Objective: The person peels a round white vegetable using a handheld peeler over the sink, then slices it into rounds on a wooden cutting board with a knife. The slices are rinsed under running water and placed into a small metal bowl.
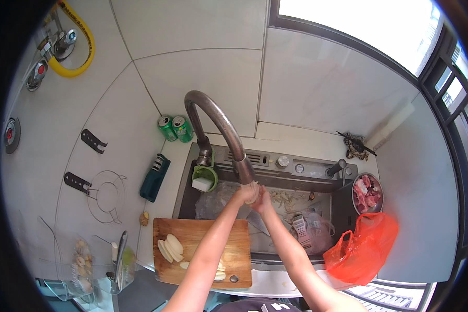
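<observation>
Both hands are held together over the sink (323, 210), right beneath the spout of the curved metal faucet (218, 113). My left hand (246, 192) is on the left and my right hand (262, 201) meets it from the right. Something pale and wet shows between them, but whether it is a thing or running water I cannot tell. Below my hands, a broad metal blade (259, 222) lies in the sink among peelings (282, 199). Under my left forearm is a wooden cutting board (202, 234) bearing pale vegetable slices (170, 248).
In the sink are a grater (301, 230) and plastic bags (319, 234). A green strainer cup (205, 179) hangs at its left corner. To the right stand a bowl of raw meat (367, 194) and a red plastic bag (364, 249). Green cans (174, 128) and a knife sharpener (155, 177) flank the left.
</observation>
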Demonstrator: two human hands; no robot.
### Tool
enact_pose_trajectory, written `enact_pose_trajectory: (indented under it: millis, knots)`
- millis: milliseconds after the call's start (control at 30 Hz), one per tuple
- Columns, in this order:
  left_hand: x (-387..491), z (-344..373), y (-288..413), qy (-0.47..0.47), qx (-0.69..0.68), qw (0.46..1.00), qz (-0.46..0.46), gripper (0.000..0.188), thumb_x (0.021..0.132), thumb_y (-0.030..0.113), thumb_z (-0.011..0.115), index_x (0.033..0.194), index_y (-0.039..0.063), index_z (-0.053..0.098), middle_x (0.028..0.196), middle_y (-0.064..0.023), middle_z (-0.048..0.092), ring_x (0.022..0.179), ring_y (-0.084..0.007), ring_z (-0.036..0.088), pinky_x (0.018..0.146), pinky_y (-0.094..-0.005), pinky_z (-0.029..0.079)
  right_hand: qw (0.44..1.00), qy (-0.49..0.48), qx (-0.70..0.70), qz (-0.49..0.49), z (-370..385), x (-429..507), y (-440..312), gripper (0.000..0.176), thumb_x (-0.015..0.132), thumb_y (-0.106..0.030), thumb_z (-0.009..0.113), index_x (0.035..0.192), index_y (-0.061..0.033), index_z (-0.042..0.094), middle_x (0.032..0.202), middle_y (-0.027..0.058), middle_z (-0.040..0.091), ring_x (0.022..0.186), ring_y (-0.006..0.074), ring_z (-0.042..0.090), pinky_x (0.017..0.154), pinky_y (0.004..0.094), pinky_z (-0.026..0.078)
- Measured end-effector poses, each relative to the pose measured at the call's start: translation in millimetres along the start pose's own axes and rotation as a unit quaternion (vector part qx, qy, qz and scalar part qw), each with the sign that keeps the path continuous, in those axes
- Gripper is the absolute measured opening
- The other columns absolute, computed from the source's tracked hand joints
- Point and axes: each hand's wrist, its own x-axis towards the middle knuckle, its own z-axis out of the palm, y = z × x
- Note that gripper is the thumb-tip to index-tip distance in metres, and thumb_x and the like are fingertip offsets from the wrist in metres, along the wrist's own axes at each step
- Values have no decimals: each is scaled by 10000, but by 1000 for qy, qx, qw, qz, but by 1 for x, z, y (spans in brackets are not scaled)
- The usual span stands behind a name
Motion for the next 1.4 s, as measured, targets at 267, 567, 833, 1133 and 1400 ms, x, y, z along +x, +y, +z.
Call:
enact_pose_trajectory:
  millis: [267,567,833,1133,1400]
  knots:
    - [-29,-37,-17,53,-61,996,-49,263,884,249,524,1071,76,588,973,-28,601,905,-133,550,755,-281,439,993,-18,-118,25,17,8,4,334,892,-467,428,972,-163,540,897,6,590,772,164,549,558,332,430]
    - [-89,-103,26,191,-378,906,1,442,862,216,555,1242,35,419,1207,-95,489,1141,-211,452,943,-361,375,987,54,-13,149,7,17,5,250,883,-381,471,799,-159,549,720,8,543,599,144,504,458,285,365]
    - [-75,-100,5,202,-526,825,43,404,827,281,580,1133,40,473,1163,-99,496,1090,-208,468,926,-386,372,973,18,-196,122,18,14,-12,344,874,-435,478,906,-103,563,740,30,558,626,172,530,531,339,460]
    - [-153,-49,-5,175,-31,978,107,350,815,262,583,1079,34,555,1008,-105,603,961,-200,564,842,-314,445,797,-119,-588,66,37,-17,-47,267,822,-363,596,1022,-196,538,690,-11,540,534,136,525,399,297,414]
    - [-280,-87,-14,197,-9,969,152,341,858,216,553,1123,6,508,1096,-116,573,1038,-207,540,902,-312,422,909,-41,-385,151,25,12,-34,301,854,-391,550,959,-109,531,774,34,547,626,173,504,573,322,445]
